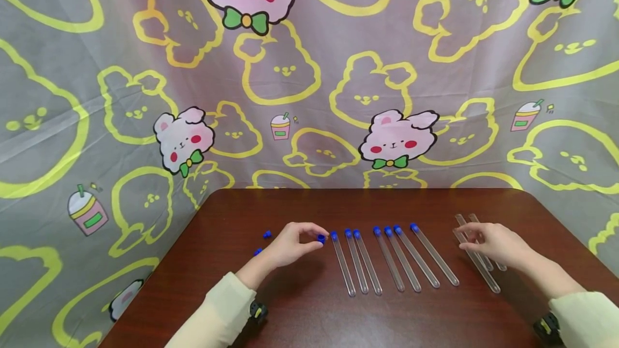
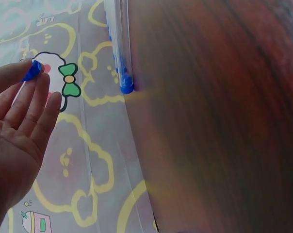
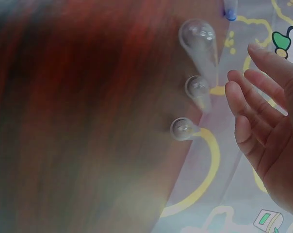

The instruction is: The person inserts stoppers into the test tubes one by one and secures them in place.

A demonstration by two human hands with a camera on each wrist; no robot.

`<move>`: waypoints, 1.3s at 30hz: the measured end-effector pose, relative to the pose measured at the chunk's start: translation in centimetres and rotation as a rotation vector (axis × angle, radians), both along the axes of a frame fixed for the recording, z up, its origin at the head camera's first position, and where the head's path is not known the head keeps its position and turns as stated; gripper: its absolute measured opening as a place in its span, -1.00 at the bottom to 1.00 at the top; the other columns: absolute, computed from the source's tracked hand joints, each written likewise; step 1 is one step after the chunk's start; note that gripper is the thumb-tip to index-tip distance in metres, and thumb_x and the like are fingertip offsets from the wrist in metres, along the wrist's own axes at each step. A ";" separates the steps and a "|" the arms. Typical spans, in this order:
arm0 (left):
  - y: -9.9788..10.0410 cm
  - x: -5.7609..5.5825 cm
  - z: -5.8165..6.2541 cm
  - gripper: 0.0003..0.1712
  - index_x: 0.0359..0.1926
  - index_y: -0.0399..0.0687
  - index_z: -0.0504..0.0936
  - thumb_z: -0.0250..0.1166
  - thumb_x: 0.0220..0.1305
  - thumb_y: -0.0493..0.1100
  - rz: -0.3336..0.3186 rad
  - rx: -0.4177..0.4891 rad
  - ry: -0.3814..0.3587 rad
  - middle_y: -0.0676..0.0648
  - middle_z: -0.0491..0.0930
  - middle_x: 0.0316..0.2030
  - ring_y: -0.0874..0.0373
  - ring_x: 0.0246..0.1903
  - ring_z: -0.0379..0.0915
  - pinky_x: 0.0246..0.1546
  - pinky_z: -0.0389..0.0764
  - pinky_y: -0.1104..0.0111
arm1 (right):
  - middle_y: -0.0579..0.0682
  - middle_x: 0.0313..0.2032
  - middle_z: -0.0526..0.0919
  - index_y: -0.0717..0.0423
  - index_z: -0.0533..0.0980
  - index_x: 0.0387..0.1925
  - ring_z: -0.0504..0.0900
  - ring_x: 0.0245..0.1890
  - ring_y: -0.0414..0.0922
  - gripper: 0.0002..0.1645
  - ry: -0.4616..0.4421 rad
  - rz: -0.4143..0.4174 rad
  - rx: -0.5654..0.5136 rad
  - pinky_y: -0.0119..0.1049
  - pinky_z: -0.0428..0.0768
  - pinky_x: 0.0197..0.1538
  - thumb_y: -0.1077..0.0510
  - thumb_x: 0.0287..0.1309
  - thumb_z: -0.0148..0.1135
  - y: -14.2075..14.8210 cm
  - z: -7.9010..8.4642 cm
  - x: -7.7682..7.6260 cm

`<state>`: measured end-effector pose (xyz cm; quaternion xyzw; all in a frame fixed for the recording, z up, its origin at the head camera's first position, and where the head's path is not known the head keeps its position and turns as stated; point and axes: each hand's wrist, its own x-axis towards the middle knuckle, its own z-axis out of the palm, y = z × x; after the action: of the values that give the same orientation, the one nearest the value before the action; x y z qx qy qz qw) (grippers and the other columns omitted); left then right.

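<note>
A small blue cap [image 1: 321, 239] is pinched between the thumb and fingers of my left hand [image 1: 290, 246]; the left wrist view shows the same blue cap [image 2: 33, 71] at the fingertips. My right hand [image 1: 500, 246] is over the upper part of three uncapped clear test tubes [image 1: 483, 270] on the right of the table. Thumb and fingers of the right hand [image 3: 272, 111] are apart in the right wrist view, with no tube visible between them. Rounded ends of those test tubes [image 3: 197, 87] appear beside it.
Several clear test tubes with blue caps [image 1: 406, 256] lie in a row across the middle of the brown table [image 1: 309, 321]. Loose blue caps [image 1: 267, 234] lie behind the left forearm. A patterned cloth [image 1: 309, 69] hangs around the table's back and sides.
</note>
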<state>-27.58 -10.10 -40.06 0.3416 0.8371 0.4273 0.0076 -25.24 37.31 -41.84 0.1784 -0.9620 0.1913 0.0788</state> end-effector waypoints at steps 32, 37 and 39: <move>4.5 -0.2 0.3 -0.76 -0.10 -0.10 0.71 0.40 0.17 -0.30 -0.086 0.045 0.016 0.11 0.69 -0.27 0.31 -0.25 0.56 -0.24 0.59 0.35 | -0.20 -0.56 0.48 0.11 0.59 -0.24 0.39 -0.60 -0.22 -0.59 -0.156 -0.059 -0.013 -0.29 0.34 -0.56 0.04 -0.13 0.54 -0.3 -1.4 0.0; 4.7 -0.1 0.5 -0.76 -0.10 -0.10 0.71 0.40 0.17 -0.30 -0.074 0.047 0.004 0.12 0.69 -0.26 0.31 -0.25 0.56 -0.22 0.61 0.29 | -0.18 -0.56 0.49 0.11 0.62 -0.31 0.41 -0.57 -0.20 -0.66 -0.179 -0.063 0.001 -0.26 0.36 -0.53 0.04 -0.10 0.52 -0.2 -1.3 -0.2; 4.8 -0.2 0.5 -0.76 -0.11 -0.08 0.71 0.41 0.17 -0.29 -0.072 0.050 0.005 0.12 0.69 -0.27 0.31 -0.25 0.56 -0.22 0.61 0.28 | -0.18 -0.55 0.50 0.10 0.62 -0.36 0.41 -0.56 -0.19 -0.70 -0.179 -0.064 0.007 -0.25 0.36 -0.51 0.04 -0.09 0.52 -0.2 -1.3 -0.3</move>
<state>-27.75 -5.35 -39.54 0.3728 0.8133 0.4466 0.0122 -25.53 37.10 -43.16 0.1300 -0.9710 0.2007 -0.0018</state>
